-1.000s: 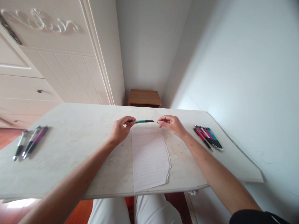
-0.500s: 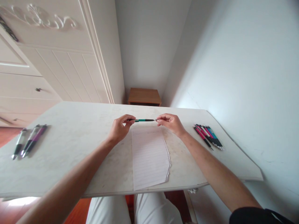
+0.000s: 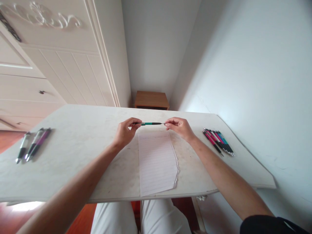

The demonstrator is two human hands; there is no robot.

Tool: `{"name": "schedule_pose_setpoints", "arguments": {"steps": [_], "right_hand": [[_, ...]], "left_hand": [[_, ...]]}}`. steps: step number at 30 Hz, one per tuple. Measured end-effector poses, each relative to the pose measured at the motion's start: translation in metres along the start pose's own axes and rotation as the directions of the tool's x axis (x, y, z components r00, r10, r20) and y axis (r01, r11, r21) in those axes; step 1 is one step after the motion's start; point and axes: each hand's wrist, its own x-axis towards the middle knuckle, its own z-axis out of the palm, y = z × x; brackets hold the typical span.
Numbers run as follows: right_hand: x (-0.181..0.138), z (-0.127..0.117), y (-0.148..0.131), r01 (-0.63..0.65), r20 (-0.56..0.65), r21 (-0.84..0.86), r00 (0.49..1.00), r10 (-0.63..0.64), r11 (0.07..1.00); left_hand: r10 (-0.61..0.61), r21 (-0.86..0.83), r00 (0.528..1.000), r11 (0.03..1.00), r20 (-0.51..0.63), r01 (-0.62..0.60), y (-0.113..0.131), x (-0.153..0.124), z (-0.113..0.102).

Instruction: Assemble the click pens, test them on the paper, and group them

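Observation:
My left hand [image 3: 127, 130] pinches the rear end of a green ballpoint pen [image 3: 147, 123], held level above the table with its black grip to the right. My right hand [image 3: 179, 127] is closed at the pen's front end, its thumb and fingertips on a small silvery tip piece [image 3: 164, 123]. A thin bit shows between the black grip and those fingertips; whether the tip piece is loose from the barrel I cannot tell. Just below the hands lies a lined sheet of paper [image 3: 157, 162] with a torn right edge.
Several pens [image 3: 219, 142], pink, white and blue with black grips, lie together at the right of the white table [image 3: 97, 182]. Three more pens [image 3: 34, 144] lie at the left. A pale cabinet [image 3: 73, 65], a wall [image 3: 255, 81] and a small brown wooden stand [image 3: 151, 98] surround the table.
My right fingertips have shifted slightly right, and the gap between them and the pen's black grip is a little wider. My left hand stays on the pen. The view has shifted slightly.

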Motion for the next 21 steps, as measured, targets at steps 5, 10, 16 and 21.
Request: {"name": "schedule_pose_setpoints", "arguments": {"steps": [5, 10, 16, 21], "right_hand": [[0.001, 0.0, 0.001, -0.006, 0.012, 0.039, 1.0, 0.006, 0.999], [-0.002, 0.005, -0.001, -0.03, 0.034, 0.057, 0.999, 0.028, 0.998], [-0.004, 0.008, -0.007, -0.054, 0.032, 0.088, 0.998, 0.051, 0.995], [-0.005, 0.008, -0.011, -0.057, 0.024, 0.084, 0.998, 0.056, 0.995]], "left_hand": [[0.007, 0.009, 1.0, 1.0, 0.005, -0.007, 0.002, 0.0, 0.0], [0.0, -0.011, 1.0, 1.0, 0.01, 0.0, 0.002, -0.001, 0.0], [-0.06, -0.167, 0.998, 0.984, 0.013, 0.061, 0.0, 0.001, 0.001], [-0.101, -0.262, 0.993, 0.958, 0.063, 0.114, 0.003, 0.001, 0.001]]}}
